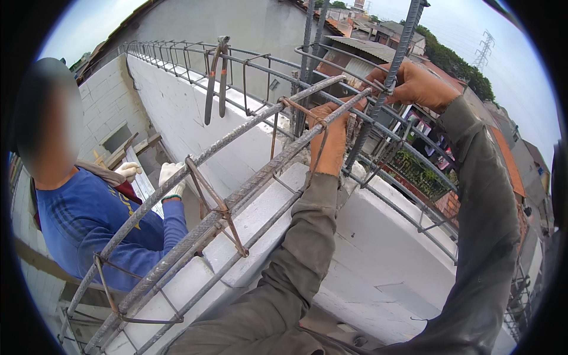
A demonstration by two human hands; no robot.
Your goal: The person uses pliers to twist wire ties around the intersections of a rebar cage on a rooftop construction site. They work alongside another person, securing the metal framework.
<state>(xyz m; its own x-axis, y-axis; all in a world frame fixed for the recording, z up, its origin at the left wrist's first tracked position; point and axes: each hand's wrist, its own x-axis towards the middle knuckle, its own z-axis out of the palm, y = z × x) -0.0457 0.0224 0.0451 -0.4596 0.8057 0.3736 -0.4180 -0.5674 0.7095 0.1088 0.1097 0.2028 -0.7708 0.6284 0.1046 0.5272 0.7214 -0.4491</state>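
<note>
My left hand (330, 139) reaches up behind the long rebar cage (234, 201), its fingers closed near the bar ends at the corner; what they hold is hidden. On the far side of the upright ribbed bar (374, 112), my right hand (427, 87) is bent in toward the same joint. Its fingers are curled and partly covered by that bar, so what they grip does not show. A wire stirrup (307, 121) crosses the cage beside my left hand. To the left, a pair of pincers (216, 83) with worn orange-marked handles hangs from another rebar cage (171, 56).
A co-worker in a blue shirt (112, 213) and white gloves stands at the left, beyond the cage. White block walls (378, 260) run beneath the bars. More upright bars (312, 47) rise at the corner. Rooftops (378, 50) lie beyond and below.
</note>
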